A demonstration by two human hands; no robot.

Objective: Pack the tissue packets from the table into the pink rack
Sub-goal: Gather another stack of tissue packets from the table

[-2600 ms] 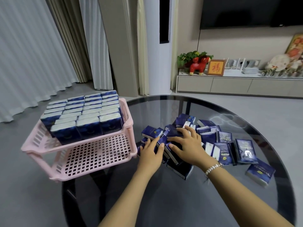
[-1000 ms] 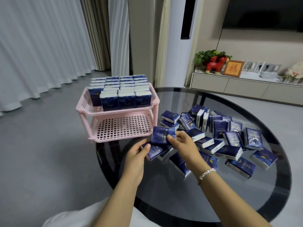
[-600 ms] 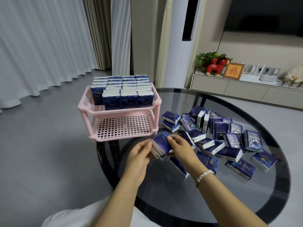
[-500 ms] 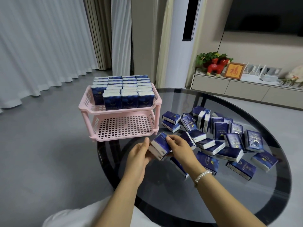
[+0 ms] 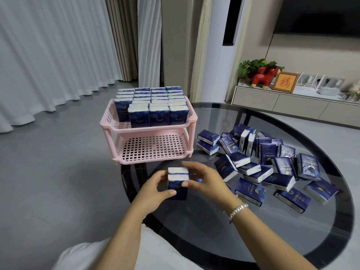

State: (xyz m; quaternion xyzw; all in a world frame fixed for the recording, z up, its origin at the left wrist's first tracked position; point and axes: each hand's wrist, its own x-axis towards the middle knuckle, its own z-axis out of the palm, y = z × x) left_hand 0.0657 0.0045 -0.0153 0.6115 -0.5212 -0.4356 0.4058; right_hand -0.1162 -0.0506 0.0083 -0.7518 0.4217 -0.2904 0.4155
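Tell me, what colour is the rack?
Pink, a two-tier rack with grid floors; the head view shows it.

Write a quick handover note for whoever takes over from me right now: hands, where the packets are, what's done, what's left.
Left hand and right hand grip a small stack of tissue packets, upright, between them above the glass table, in front of the pink rack.
Done: the top tier is packed with upright packets, with one gap at its front left corner.
Left: the lower tier holds nothing; a loose pile of packets lies on the table to the right. Place the held stack, then clear the pile.
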